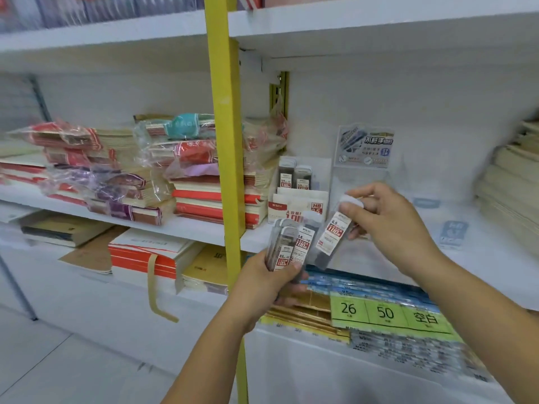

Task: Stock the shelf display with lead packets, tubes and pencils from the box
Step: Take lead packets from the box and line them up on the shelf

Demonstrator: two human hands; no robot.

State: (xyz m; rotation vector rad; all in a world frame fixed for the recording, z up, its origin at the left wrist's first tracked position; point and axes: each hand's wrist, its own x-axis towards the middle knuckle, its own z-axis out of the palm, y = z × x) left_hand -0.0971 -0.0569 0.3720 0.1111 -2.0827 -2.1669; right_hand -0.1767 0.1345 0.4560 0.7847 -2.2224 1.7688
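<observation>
Beside the yellow post (pixel 226 141), the white shelf (pixel 495 258) carried a display box (pixel 300 205) with two rows of lead tubes (pixel 295 176) standing at its back. In front of it, the left hand (pixel 262 284) curled its fingers round a bundle of tubes (pixel 287 249), three as far as I could count. The right hand (pixel 390 220) pinched one tube (pixel 332 233) near its white cap, tilted. Held only at that end, this tube could slip and fall. The loose bundle could also slide apart.

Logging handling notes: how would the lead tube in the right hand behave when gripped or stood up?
The lead tube looks stiff and light: straight though the right hand pinches only its capped end. Narrow and glossy, it may slip or tip if stood.
</observation>
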